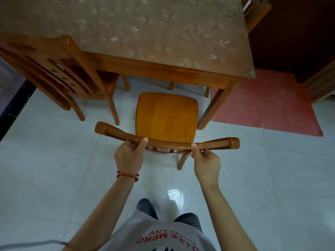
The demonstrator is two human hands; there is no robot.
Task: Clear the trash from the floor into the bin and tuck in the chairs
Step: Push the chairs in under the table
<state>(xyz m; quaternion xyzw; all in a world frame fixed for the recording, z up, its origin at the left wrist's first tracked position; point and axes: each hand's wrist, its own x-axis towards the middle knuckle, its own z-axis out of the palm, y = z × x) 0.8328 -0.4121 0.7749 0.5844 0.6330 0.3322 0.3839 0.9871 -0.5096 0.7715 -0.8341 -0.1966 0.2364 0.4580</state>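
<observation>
A wooden chair (pixel 165 115) stands in front of me, its seat facing the table (pixel 154 33) and its front edge just short of the table's edge. My left hand (pixel 129 156) grips the curved top rail of the chair's back left of centre, thumb on top. My right hand (pixel 205 162) grips the same rail right of centre. No trash or bin shows in this view.
A second wooden chair (pixel 59 75) sits at the table's left, partly under it. A third chair (pixel 253 13) stands at the far right corner. A red mat (pixel 262 102) lies right of the table leg. White floor tiles (pixel 54 169) surround me.
</observation>
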